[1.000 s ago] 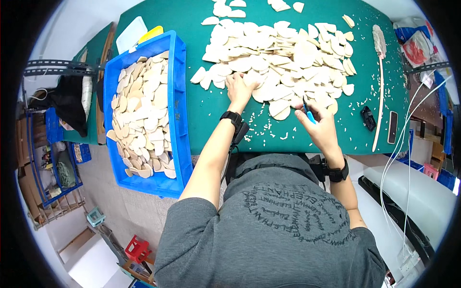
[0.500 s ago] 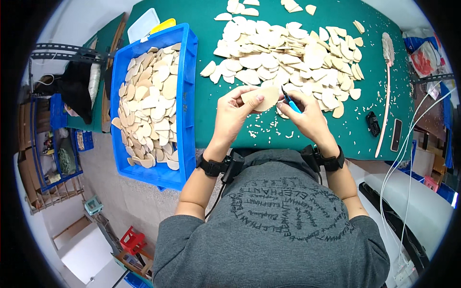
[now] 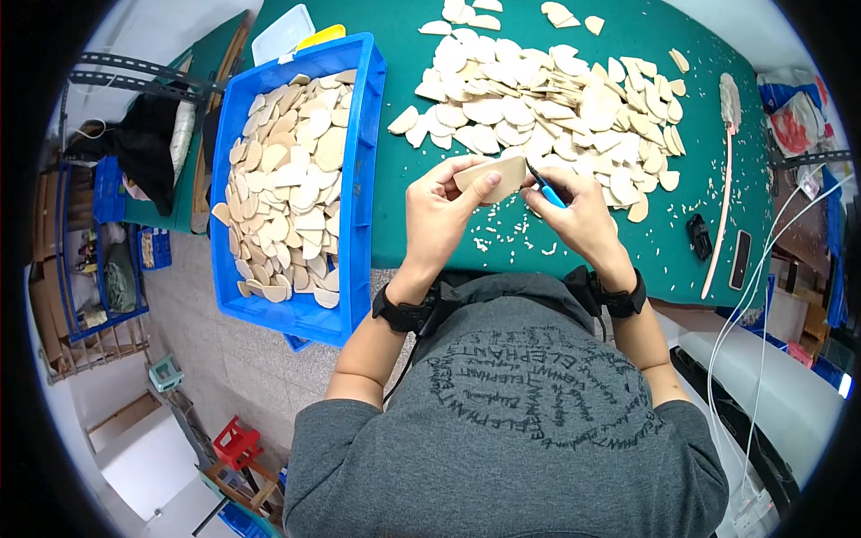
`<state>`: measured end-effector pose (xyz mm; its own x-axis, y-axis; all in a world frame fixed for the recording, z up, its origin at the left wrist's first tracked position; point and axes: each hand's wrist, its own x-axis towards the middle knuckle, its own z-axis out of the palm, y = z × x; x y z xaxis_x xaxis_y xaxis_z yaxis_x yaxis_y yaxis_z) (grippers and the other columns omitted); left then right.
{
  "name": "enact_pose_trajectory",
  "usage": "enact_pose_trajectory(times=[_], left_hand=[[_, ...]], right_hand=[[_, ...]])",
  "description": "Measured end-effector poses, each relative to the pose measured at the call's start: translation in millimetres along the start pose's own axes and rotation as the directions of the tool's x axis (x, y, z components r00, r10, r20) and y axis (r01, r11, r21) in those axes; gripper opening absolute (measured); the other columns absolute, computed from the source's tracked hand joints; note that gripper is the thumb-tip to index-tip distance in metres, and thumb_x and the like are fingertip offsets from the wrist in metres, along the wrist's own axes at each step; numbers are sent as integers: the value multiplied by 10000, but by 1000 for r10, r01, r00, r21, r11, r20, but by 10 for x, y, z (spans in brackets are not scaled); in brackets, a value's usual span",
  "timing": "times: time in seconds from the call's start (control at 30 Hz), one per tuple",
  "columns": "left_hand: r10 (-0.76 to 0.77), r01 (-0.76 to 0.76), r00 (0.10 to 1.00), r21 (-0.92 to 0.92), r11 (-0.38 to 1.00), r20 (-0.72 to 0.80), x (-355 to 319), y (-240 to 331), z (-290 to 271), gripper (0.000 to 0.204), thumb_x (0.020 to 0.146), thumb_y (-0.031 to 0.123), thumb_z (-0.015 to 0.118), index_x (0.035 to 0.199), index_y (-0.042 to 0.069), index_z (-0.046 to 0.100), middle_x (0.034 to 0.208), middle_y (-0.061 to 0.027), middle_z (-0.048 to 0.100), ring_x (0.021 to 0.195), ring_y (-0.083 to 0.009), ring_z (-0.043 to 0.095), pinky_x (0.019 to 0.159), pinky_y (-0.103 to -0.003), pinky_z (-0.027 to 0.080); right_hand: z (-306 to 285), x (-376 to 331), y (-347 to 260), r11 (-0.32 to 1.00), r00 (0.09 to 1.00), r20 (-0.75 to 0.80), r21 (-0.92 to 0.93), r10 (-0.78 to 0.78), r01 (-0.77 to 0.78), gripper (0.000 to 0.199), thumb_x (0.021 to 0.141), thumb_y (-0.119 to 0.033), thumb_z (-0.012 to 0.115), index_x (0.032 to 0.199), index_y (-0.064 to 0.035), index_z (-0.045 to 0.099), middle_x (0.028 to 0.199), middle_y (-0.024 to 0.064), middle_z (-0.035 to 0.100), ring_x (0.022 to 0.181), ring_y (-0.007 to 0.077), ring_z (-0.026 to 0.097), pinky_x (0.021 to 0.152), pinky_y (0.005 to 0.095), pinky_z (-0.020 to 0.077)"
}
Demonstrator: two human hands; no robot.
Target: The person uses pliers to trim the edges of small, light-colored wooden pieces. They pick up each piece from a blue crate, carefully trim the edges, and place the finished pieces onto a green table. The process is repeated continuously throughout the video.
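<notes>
Well left of the large blue rectangular plastic crate point(image 3: 363, 161), a blue-framed rack point(image 3: 65, 211) is standing with assorted goods, and a black cloth point(image 3: 148, 143) is hanging nearer to it. On the crate's near side, a small red plastic stool point(image 3: 237, 442) is standing on the grey floor point(image 3: 206, 314). At the crate's far edge, a whitish plastic lid-like sheet point(image 3: 282, 36) and a yellow plastic piece point(image 3: 321, 37) are lying. Inside the crate, many flat, rounded, beige pieces point(image 3: 287, 179) are lying heaped.

Right of the crate, above the green-topped bench point(image 3: 395, 202), the 2 hands are working close together. The left hand point(image 3: 439, 211), nearer the crate, is pinching 1 thin, flat, pale-beige piece point(image 3: 489, 182) between thumb and fingers, holding it tilted. Farther from the crate, the right hand point(image 3: 578, 215) is closing around a slim blue-handled tool point(image 3: 552, 195) with a dark tip; the tip is pointing at the piece's right edge, but whether they are touching, I cannot tell.

Also right of the crate, beyond the hands, a spread pile of pale, mostly half-round pieces point(image 3: 538, 103) is covering the bench. Farthest right of the crate, a long pinkish stick point(image 3: 720, 206) with a fuzzy head, a small black object point(image 3: 699, 235) and a dark-screened phone point(image 3: 740, 260) are lying.
</notes>
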<state>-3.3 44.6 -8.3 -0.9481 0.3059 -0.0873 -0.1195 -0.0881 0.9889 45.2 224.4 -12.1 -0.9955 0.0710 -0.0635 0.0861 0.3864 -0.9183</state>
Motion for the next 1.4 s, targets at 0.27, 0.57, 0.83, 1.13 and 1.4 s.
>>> enact_pose_trajectory(times=[0.27,0.57,0.83,1.13,1.4], left_hand=[[12,-12,1000,21,1000,11,2,-32,-38,268,838,123,703,1036,-46,638,910,-73,670,770,-83,627,668,-213,527],[24,-26,991,-15,1000,-129,37,-84,-365,255,847,130,693,1032,-34,628,928,-76,660,776,-88,622,674,-223,526],[670,-77,578,786,614,-466,720,-354,-1432,338,825,202,676,1065,-23,602,963,-131,610,965,-218,558,844,-359,445],[-64,54,998,791,609,-19,1828,-1725,255,522,739,472,703,898,-23,650,894,-146,660,827,-227,627,736,-324,485],[-389,494,858,-327,806,337,1130,-877,244,295,922,314,525,1008,36,571,854,-53,608,726,-156,585,675,-280,499]], right_hand=[[33,-6,24,999,999,-25,-4,47,-47,154,779,-138,655,872,-16,666,707,85,650,625,99,597,592,248,473],[3,45,152,979,988,-95,176,125,-107,151,824,-149,679,871,-7,660,689,-21,592,608,43,502,558,201,407],[-259,-18,351,963,965,-143,191,221,-192,176,833,-152,681,926,-5,658,757,-6,617,673,46,535,608,198,427],[-419,-184,488,963,932,-270,179,244,-200,162,823,-135,687,920,-9,658,747,-7,604,655,43,515,586,198,413],[-347,-74,397,962,945,-204,154,255,-226,200,803,-161,693,926,-7,663,749,22,630,668,62,555,611,213,443]])
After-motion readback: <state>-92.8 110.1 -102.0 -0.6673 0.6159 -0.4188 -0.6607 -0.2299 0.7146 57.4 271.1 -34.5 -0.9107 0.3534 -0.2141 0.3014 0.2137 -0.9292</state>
